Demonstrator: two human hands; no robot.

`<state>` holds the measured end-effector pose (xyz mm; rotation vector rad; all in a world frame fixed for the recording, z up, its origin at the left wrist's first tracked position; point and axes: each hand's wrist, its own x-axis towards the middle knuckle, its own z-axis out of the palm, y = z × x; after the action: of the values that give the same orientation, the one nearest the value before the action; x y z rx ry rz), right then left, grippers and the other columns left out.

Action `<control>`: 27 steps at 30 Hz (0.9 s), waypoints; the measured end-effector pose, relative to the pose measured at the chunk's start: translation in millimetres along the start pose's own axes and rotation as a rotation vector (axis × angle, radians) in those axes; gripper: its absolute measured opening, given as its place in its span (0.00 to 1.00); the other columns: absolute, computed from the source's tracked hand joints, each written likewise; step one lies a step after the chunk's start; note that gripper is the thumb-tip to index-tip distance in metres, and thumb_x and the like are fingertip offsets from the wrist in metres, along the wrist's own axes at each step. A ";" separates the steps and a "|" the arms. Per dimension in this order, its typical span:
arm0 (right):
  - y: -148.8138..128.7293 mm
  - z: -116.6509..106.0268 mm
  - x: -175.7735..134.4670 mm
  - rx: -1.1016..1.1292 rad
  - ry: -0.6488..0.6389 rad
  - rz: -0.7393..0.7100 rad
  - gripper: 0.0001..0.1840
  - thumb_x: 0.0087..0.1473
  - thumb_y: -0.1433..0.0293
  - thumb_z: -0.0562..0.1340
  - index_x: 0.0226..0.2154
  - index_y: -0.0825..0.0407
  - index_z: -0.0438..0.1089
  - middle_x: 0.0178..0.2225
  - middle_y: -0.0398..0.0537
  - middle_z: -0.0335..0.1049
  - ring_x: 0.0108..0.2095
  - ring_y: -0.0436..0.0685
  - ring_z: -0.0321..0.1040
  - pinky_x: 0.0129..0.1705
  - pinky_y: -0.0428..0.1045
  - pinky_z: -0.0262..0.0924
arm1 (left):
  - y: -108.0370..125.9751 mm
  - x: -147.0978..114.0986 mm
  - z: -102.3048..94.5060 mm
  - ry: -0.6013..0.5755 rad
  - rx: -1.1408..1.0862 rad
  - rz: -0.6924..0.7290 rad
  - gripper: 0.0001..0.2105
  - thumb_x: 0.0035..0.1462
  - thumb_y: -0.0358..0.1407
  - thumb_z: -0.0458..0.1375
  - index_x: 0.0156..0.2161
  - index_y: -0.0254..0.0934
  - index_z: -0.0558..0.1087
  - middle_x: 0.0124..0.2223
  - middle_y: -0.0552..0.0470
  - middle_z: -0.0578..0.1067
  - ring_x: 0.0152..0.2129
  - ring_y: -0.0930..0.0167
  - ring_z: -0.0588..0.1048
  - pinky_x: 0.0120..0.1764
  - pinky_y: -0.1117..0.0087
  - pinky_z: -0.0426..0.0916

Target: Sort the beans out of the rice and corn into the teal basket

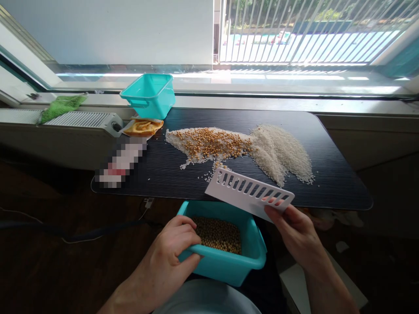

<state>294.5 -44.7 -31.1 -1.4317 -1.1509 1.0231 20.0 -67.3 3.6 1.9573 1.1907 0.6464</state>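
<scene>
My left hand (175, 244) grips the near left rim of a turquoise plastic bin (225, 259), held just below the table's front edge. Many round tan beans, perhaps chickpeas or soybeans (218, 235), lie in it. In my right hand (296, 229) is a white slotted plastic strip (242, 194), pinched at its right end and tilted above the table edge. Beyond the strip, a mound of white rice mixed with tan beans (212, 144) spreads over the dark tabletop. A pile of mostly plain white rice (281, 150) adjoins it on the right.
A second turquoise bin (152, 98) stands at the back left of the black table (340, 183). Near it are a folded yellow cloth (144, 127) and a blurred-out item (122, 163). A green cloth (63, 107) lies on the radiator (81, 124). Windows run behind the table.
</scene>
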 end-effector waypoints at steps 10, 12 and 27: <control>1.6 -23.0 23.8 0.014 0.346 -0.013 0.16 0.43 0.55 0.72 0.34 0.46 0.79 0.36 0.46 0.80 0.41 0.62 0.76 0.54 0.63 0.67 | 0.4 1.8 0.6 0.007 0.012 0.034 0.11 0.50 0.20 0.52 0.29 0.38 0.69 0.27 0.54 0.71 0.38 0.66 0.71 0.43 0.65 0.71; -1.1 -17.7 30.7 0.020 0.327 -0.018 0.16 0.44 0.56 0.72 0.35 0.46 0.79 0.37 0.46 0.80 0.42 0.62 0.76 0.54 0.63 0.67 | 0.2 1.4 0.4 0.002 0.020 0.028 0.11 0.50 0.20 0.52 0.29 0.38 0.69 0.27 0.54 0.71 0.38 0.65 0.71 0.43 0.64 0.71; -8.2 4.5 63.0 0.045 0.202 -0.055 0.17 0.45 0.56 0.71 0.35 0.49 0.78 0.36 0.44 0.79 0.41 0.58 0.75 0.51 0.57 0.67 | -0.8 1.2 -0.4 -0.003 0.021 0.021 0.10 0.50 0.21 0.51 0.29 0.38 0.69 0.27 0.53 0.71 0.38 0.65 0.72 0.44 0.63 0.71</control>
<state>301.0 18.4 -25.4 -1.4244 -1.0087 0.8398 19.8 -65.9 3.3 1.9904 1.1808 0.6443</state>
